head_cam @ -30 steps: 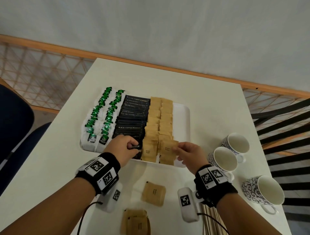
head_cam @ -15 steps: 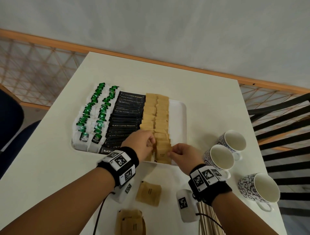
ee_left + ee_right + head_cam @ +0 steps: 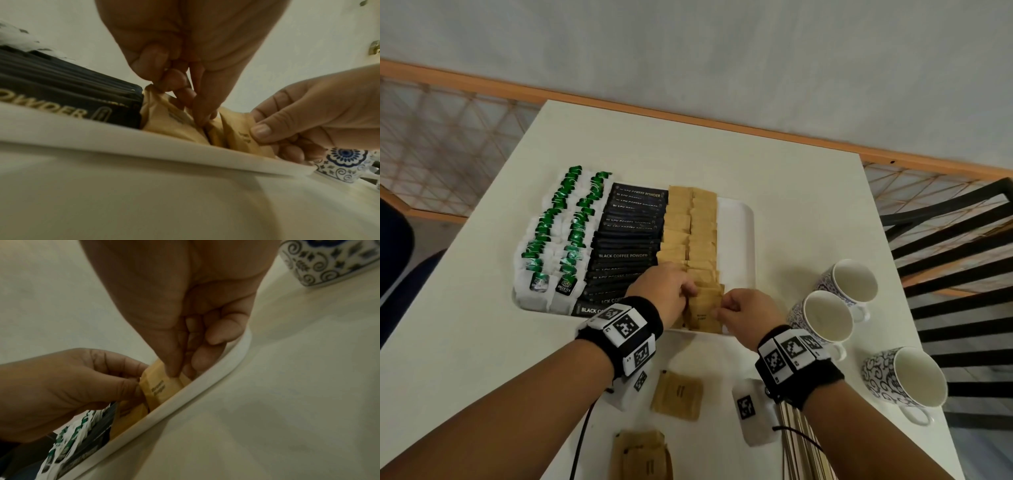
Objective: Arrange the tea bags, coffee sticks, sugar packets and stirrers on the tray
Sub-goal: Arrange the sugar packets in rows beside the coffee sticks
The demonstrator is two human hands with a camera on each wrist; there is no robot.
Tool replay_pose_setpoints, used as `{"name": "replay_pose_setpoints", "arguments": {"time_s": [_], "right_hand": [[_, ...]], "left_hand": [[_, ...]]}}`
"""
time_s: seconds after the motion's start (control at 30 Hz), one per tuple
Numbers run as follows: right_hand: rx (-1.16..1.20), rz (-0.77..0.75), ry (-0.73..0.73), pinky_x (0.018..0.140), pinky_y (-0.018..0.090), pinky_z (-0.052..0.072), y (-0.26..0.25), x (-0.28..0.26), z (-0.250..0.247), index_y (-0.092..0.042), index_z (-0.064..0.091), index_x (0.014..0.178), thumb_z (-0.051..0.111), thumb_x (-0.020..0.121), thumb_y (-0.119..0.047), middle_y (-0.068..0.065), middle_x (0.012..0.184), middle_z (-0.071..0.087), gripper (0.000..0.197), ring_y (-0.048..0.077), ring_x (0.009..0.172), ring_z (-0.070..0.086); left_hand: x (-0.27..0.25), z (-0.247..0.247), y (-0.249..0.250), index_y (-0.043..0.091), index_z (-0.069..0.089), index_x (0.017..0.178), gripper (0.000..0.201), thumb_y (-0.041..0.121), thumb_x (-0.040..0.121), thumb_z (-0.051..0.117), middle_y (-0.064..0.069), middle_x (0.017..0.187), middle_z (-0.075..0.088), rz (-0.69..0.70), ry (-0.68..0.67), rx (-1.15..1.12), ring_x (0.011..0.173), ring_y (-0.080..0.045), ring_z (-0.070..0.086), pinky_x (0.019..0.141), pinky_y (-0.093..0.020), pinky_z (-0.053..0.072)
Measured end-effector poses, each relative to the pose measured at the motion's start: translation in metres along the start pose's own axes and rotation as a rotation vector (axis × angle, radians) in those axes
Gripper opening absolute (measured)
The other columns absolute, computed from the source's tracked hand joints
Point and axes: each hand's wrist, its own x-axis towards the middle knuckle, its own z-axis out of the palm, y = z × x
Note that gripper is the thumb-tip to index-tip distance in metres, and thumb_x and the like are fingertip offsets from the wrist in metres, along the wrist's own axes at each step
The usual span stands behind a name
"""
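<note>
A white tray holds rows of green-tagged tea bags, black coffee sticks and brown sugar packets. At the tray's near edge both hands meet on the front sugar packet, which stands tilted against its row. My right hand pinches its right edge, thumb in front. The left hand has curled fingers on its left edge and presses between the packets. Wooden stirrers lie on the table under my right wrist.
Loose sugar packets lie on the table near me: one and a small pile. Three patterned cups stand right of the tray. A bare strip runs along the tray's right side. Dark chairs flank the table.
My left hand has moved right from the coffee sticks onto the sugar packets, beside the right hand. The right hand has kept hold of the front packet at the tray's near edge.
</note>
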Motion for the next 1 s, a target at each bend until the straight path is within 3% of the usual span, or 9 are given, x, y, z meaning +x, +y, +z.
{"name": "replay_pose_setpoints", "arguments": {"time_s": [0.13,0.23,0.33,0.4,0.73,0.9,1.0], "right_hand": [[-0.036,0.036,0.006,0.055,0.017,0.039,-0.004,-0.001,-0.003,-0.026,0.059,0.072,0.069,0.080,-0.032,-0.009,0.075,0.063,0.014,0.008,0.071,0.057],[0.039,0.018,0.054,0.054,0.018,0.037,-0.004,-0.007,-0.002,-0.029,0.055,0.083,0.071,0.079,-0.031,-0.010,0.072,0.058,0.017,0.005,0.067,0.055],[0.149,-0.034,0.119,0.057,0.021,0.041,-0.004,-0.011,-0.001,-0.029,0.055,0.094,0.070,0.082,-0.029,-0.008,0.065,0.057,0.020,0.007,0.062,0.055],[0.173,-0.064,0.157,0.060,0.022,0.043,-0.005,-0.012,0.000,-0.029,0.057,0.096,0.067,0.084,-0.027,-0.008,0.065,0.056,0.015,0.006,0.060,0.053],[0.124,-0.101,0.209,0.052,0.009,0.039,0.000,-0.009,0.006,-0.031,0.064,0.088,0.064,0.087,-0.023,-0.007,0.076,0.061,0.008,0.002,0.060,0.053],[0.105,-0.096,0.200,0.051,0.008,0.037,0.001,-0.008,0.007,-0.033,0.063,0.089,0.065,0.086,-0.026,-0.007,0.080,0.063,0.008,0.003,0.063,0.056],[0.142,-0.090,0.174,0.054,0.008,0.040,0.000,-0.008,0.008,-0.032,0.060,0.097,0.071,0.080,-0.027,-0.008,0.089,0.060,0.021,0.006,0.071,0.059]], "left_hand": [[-0.006,-0.006,-0.001,0.028,0.068,0.107,0.028,0.012,0.087,0.058,0.010,0.093,0.048,0.038,0.037,-0.041,0.088,-0.011,0.054,0.086,-0.032,0.047],[-0.016,-0.020,-0.016,0.026,0.065,0.102,0.026,0.006,0.086,0.059,0.014,0.085,0.043,0.022,0.142,-0.103,0.075,0.000,0.046,0.082,-0.027,0.047],[-0.026,-0.035,-0.043,0.023,0.064,0.113,0.029,0.009,0.087,0.061,0.006,0.102,0.049,-0.035,0.173,0.006,0.099,-0.013,0.051,0.092,-0.028,0.044],[-0.029,-0.039,-0.059,0.020,0.060,0.124,0.036,0.010,0.090,0.055,-0.003,0.118,0.050,-0.060,0.162,0.112,0.115,-0.022,0.045,0.100,-0.030,0.039],[-0.039,-0.022,-0.073,0.017,0.059,0.127,0.039,0.007,0.090,0.052,-0.006,0.120,0.047,0.006,0.135,0.120,0.114,-0.025,0.042,0.099,-0.030,0.036],[-0.040,-0.024,-0.070,0.023,0.056,0.129,0.043,0.030,0.087,0.064,-0.001,0.124,0.043,0.019,0.099,0.148,0.118,-0.019,0.038,0.103,-0.028,0.033],[-0.040,-0.023,-0.070,0.024,0.056,0.129,0.047,0.029,0.084,0.068,0.000,0.125,0.042,0.014,0.083,0.142,0.119,-0.018,0.038,0.103,-0.026,0.032]]}}
